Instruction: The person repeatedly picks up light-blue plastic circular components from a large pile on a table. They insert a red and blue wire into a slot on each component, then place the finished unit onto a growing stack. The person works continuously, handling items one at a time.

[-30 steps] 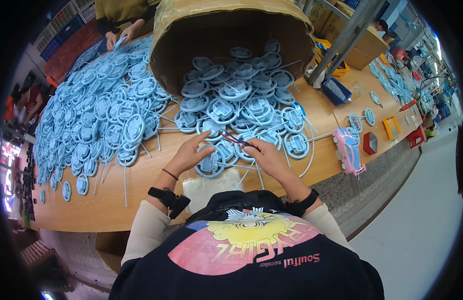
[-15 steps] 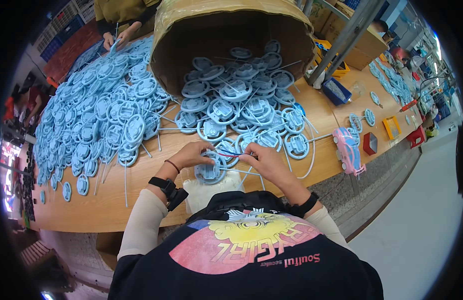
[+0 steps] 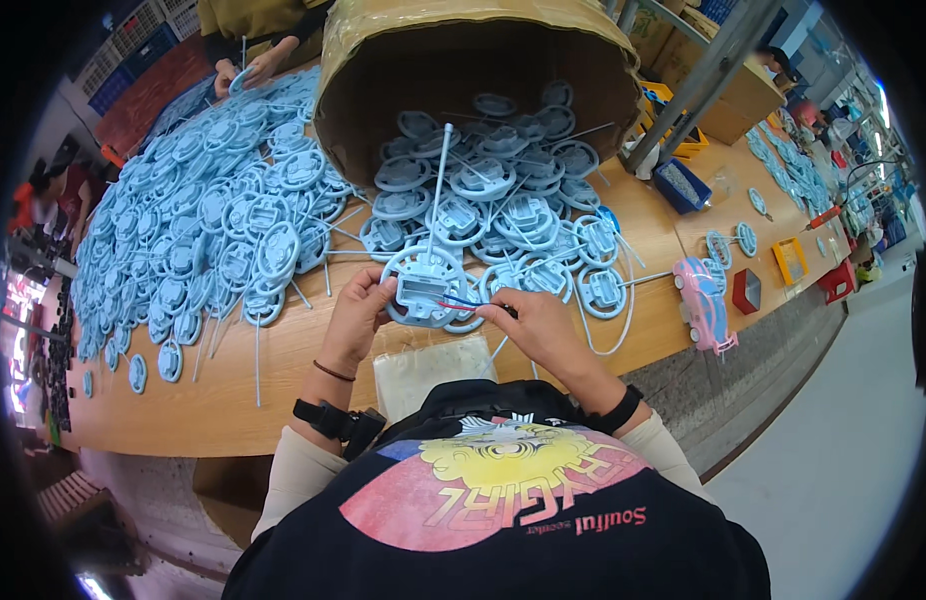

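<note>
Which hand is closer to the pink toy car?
The right hand. It's left of the pink toy car, apart from it; the left hand is farther left, holding a blue wheel.

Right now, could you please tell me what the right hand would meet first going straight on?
Probably the light-blue wheel held in the left hand, though depth is unclear.
</note>
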The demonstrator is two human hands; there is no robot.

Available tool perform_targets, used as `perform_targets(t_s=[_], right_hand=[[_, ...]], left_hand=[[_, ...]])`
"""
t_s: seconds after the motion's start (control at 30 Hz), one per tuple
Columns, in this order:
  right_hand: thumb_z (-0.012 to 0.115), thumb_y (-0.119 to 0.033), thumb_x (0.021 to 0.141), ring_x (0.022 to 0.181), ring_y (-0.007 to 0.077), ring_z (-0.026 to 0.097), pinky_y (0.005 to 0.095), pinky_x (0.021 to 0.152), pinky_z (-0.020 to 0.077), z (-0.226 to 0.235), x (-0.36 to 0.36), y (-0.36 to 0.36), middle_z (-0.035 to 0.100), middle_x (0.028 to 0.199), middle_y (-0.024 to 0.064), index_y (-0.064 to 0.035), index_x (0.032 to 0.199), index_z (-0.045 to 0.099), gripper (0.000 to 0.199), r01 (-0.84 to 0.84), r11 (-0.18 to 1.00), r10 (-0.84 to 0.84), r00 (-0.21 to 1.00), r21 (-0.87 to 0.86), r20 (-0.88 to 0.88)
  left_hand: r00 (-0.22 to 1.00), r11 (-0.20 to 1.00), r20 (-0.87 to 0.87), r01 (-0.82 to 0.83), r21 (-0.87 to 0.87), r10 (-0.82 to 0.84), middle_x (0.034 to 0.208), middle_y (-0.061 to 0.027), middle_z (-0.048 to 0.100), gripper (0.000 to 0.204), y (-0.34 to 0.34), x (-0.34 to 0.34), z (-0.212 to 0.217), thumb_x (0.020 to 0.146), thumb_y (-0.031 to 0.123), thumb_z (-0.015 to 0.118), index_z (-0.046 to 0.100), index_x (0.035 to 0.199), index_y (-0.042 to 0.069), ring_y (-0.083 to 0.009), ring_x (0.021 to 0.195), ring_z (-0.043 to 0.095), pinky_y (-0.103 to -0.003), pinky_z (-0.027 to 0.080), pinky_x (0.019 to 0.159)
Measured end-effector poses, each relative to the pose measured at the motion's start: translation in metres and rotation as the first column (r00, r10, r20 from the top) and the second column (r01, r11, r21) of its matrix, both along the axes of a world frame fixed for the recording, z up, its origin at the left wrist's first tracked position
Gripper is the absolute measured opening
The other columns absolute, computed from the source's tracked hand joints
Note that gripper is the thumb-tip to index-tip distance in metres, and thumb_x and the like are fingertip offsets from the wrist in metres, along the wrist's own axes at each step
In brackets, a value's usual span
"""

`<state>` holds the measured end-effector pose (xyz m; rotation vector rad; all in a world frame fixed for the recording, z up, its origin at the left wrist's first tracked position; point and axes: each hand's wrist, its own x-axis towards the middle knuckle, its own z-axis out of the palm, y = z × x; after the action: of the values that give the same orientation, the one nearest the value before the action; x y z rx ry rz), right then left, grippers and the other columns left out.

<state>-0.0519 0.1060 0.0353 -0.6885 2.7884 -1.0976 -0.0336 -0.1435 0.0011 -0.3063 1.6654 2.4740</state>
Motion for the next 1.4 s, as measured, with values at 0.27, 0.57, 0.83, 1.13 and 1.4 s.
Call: perform_targets(t_s=[0.27,0.57,0.83,1.13,1.4], right_hand=[[0.059,-0.039,0.078,0.057,0.0317,0.058,0.0400,0.052,0.0438,0.010,0.002,-0.001,0.059,0.059,0.0125,-0.0085,0.074,0.065,0.031,0.021,0.999,-0.021,1.000,0.039,-0.016],[0.060,-0.037,0.076,0.062,0.0321,0.058,0.0401,0.056,0.0441,0.016,-0.002,0.004,0.060,0.062,0.0134,-0.0070,0.072,0.066,0.031,-0.005,0.997,-0.006,0.990,0.079,0.139],[0.059,-0.035,0.078,0.053,0.0281,0.053,0.0361,0.050,0.0387,0.014,-0.011,0.009,0.055,0.058,0.0139,-0.0027,0.071,0.064,0.033,-0.075,0.996,0.063,0.980,0.057,0.188],[0.060,-0.034,0.078,0.056,0.0225,0.057,0.0324,0.053,0.0412,-0.005,-0.013,0.011,0.060,0.063,0.0114,-0.0028,0.074,0.066,0.032,-0.129,0.991,0.133,0.968,-0.030,0.211],[0.060,-0.037,0.078,0.057,0.0227,0.057,0.0326,0.054,0.0418,-0.006,-0.016,0.004,0.061,0.064,0.0112,-0.0046,0.073,0.067,0.033,-0.156,0.987,0.162,0.946,-0.045,0.279]], left_hand=[[0.999,0.998,-0.048,0.001,0.058,0.002,0.089,-0.0037,0.060,0.020,0.028,0.001,-0.006,0.088,0.015,0.055,0.051,0.103,0.003,-0.0109,0.072,0.060,-0.025,0.052,0.065],[0.995,0.993,-0.034,0.096,0.073,-0.093,0.092,-0.0044,0.059,0.023,0.031,-0.003,-0.001,0.087,0.014,0.055,0.050,0.107,0.001,-0.0113,0.081,0.059,-0.027,0.052,0.073],[0.982,0.974,0.005,0.187,0.130,-0.189,0.096,-0.0043,0.059,0.024,0.028,-0.004,0.000,0.088,0.014,0.053,0.052,0.108,0.001,-0.0135,0.083,0.060,-0.030,0.051,0.076],[0.964,0.955,0.004,0.262,0.139,-0.265,0.103,-0.0050,0.059,0.030,0.020,0.000,-0.013,0.091,0.023,0.049,0.050,0.114,0.003,-0.0152,0.091,0.059,-0.035,0.048,0.085],[0.970,0.834,-0.004,0.212,0.510,-0.244,0.122,-0.0107,0.049,0.044,0.032,0.001,-0.025,0.091,0.030,0.046,0.039,0.125,0.003,-0.0232,0.111,0.049,-0.040,0.038,0.097]])
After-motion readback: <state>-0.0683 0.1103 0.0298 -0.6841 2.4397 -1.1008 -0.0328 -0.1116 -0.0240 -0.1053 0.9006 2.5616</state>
